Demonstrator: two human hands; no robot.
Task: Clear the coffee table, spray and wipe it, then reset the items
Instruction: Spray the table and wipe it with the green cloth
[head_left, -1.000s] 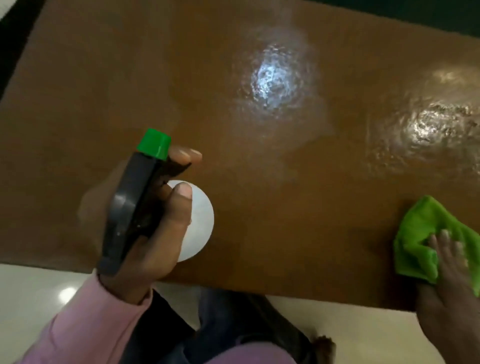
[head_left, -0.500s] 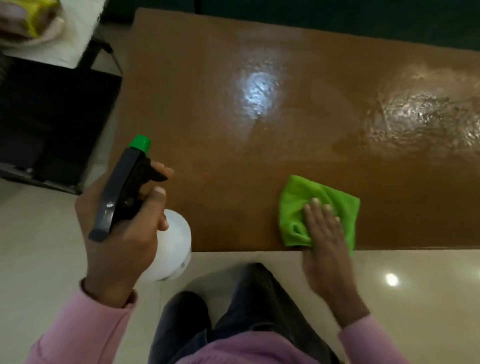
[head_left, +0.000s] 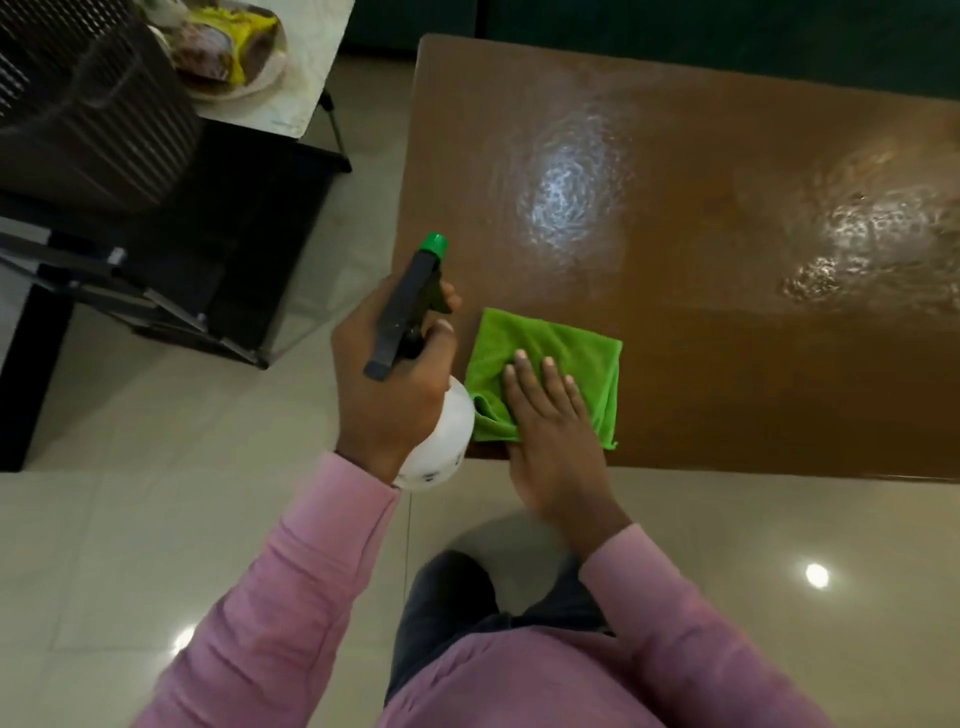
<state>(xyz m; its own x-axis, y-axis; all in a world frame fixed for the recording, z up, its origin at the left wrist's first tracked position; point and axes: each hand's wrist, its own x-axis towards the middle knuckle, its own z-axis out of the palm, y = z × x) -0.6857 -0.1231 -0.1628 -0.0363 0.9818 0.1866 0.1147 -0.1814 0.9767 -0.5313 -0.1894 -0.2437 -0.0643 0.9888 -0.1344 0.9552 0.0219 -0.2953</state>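
At the table's (head_left: 727, 374) near left corner lies a green cloth (head_left: 571, 343), folded to a rough square, with a bunched fold along its near left edge. The right hand (head_left: 550, 431) presses flat on it, fingers straight and slightly spread, and its wrist lies past the table's near edge. Just left of the cloth, the left hand (head_left: 387, 384) grips a bottle (head_left: 447, 441) by the neck. Its fingers curl round the dark trigger head, the green nozzle points away, and the white body shows below the hand. The brown tabletop is glossy, with two wet, streaky patches catching light farther in.
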